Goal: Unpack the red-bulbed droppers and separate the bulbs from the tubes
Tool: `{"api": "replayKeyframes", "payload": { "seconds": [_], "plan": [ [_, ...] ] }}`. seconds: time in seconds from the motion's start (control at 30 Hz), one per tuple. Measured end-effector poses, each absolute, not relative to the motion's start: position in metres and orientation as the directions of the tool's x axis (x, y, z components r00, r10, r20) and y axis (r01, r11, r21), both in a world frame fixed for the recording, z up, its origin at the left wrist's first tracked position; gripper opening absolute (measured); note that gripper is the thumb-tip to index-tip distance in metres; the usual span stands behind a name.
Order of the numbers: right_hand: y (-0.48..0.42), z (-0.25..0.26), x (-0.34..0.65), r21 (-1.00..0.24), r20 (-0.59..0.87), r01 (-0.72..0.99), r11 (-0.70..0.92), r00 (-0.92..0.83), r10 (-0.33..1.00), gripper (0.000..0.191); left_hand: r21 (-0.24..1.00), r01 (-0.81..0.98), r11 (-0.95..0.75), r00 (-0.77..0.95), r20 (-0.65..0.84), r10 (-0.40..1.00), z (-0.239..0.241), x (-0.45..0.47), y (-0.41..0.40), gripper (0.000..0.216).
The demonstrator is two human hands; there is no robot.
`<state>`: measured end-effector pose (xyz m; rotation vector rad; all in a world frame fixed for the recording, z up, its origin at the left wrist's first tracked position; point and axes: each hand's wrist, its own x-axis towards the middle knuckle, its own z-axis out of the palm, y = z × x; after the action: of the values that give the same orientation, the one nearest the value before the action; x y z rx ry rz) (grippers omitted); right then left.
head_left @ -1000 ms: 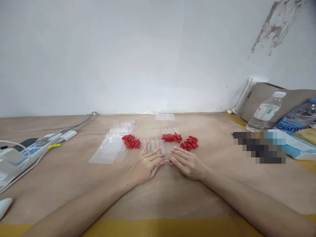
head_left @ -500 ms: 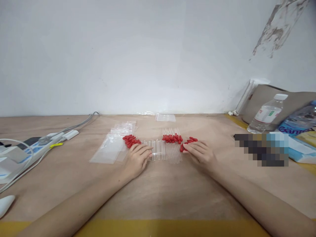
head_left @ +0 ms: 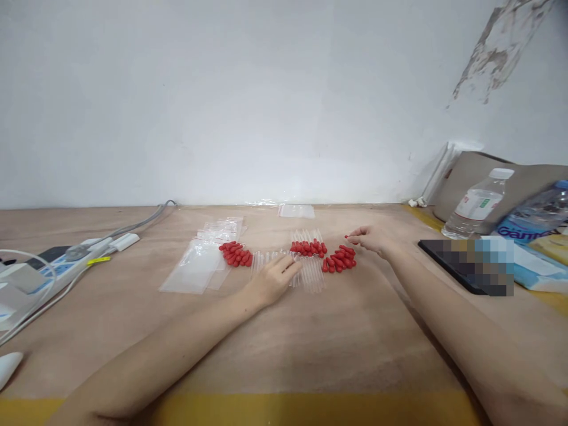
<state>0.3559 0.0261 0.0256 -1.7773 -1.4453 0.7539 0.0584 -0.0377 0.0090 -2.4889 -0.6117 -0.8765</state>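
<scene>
Clear glass tubes (head_left: 310, 273) lie side by side in a row on the wooden table (head_left: 310, 349). My left hand (head_left: 271, 279) rests on that row with its fingers curled over a tube. Beyond it, assembled droppers with red bulbs (head_left: 309, 247) lie in a line. One pile of loose red rubber bulbs (head_left: 236, 254) sits to the left, and another pile of red bulbs (head_left: 339, 258) to the right. My right hand (head_left: 371, 238) hovers just past the right pile, fingertips pinched on a small red bulb.
Clear zip bags (head_left: 202, 264) are stacked left of the tubes, one more bag (head_left: 296, 210) near the wall. A power strip with cables (head_left: 53, 266) lies far left. Water bottles (head_left: 478, 202), a cardboard box (head_left: 470, 177) and a dark flat device (head_left: 448, 260) crowd the right.
Both hands left the middle of the tube row. My right hand went to the right bulb pile and lifted away with a bulb. My left hand shifted left, then back onto the tubes.
</scene>
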Motion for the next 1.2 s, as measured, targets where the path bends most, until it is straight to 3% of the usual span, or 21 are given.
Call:
{"api": "replayKeyframes", "payload": {
  "seconds": [0.17,0.4,0.63,0.8,1.0,1.2],
  "plan": [
    [0.033,0.005,0.354,-0.833,-0.056,0.532,-0.153,0.194,0.979,0.016,-0.254,0.469,-0.846,0.778,0.572,0.259,0.004,0.067,-0.044,0.019],
    [0.033,0.000,0.354,-0.813,-0.011,0.569,-0.124,0.197,0.980,0.024,-0.104,0.487,-0.867,0.756,0.548,0.358,0.000,0.070,-0.052,0.022],
    [0.028,0.015,0.345,-0.706,0.119,0.702,-0.090,0.242,0.963,0.021,-0.032,0.473,-0.880,0.739,0.559,0.377,0.009,0.066,-0.054,0.028],
    [0.023,0.033,0.308,-0.581,0.163,0.813,-0.027,0.148,0.976,0.024,0.012,0.569,-0.822,0.613,0.661,0.434,0.013,0.057,-0.053,0.026],
    [0.037,0.040,0.264,-0.441,0.072,0.893,-0.094,0.140,0.988,0.038,0.089,0.698,-0.711,0.401,0.774,0.490,0.013,0.048,-0.048,0.023],
    [0.057,0.044,0.258,-0.364,-0.037,0.920,-0.148,0.145,0.989,0.022,0.123,0.728,-0.675,0.364,0.765,0.531,0.011,0.045,-0.043,0.021]
  ]
}}
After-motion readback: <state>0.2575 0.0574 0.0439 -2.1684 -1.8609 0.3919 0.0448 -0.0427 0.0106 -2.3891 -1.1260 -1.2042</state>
